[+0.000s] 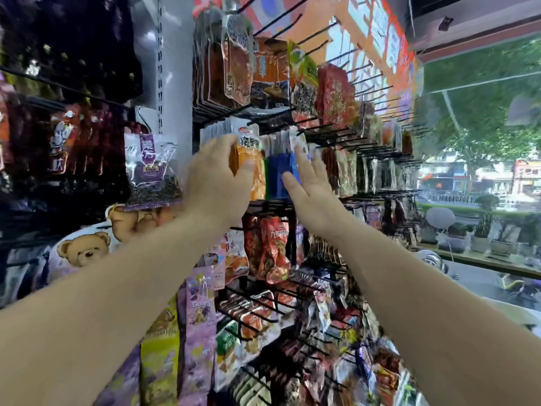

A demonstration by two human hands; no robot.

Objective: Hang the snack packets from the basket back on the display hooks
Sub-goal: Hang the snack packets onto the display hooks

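Observation:
Both my arms reach up to the middle row of the display rack. My left hand (pixel 218 174) curls around the front orange-and-white snack packet (pixel 248 159), which hangs in a stack on a black hook (pixel 234 120). My right hand (pixel 307 183) is flat with fingers apart, its fingertips against the blue packets (pixel 276 174) hanging beside the orange ones. The basket is out of view.
Black hooks (pixel 345 133) stick out toward me in rows; some at the upper right are bare. Red and brown packets (pixel 333 95) hang above, more red ones (pixel 273 250) below. A purple packet (pixel 150 168) hangs on the left rack. A window is at right.

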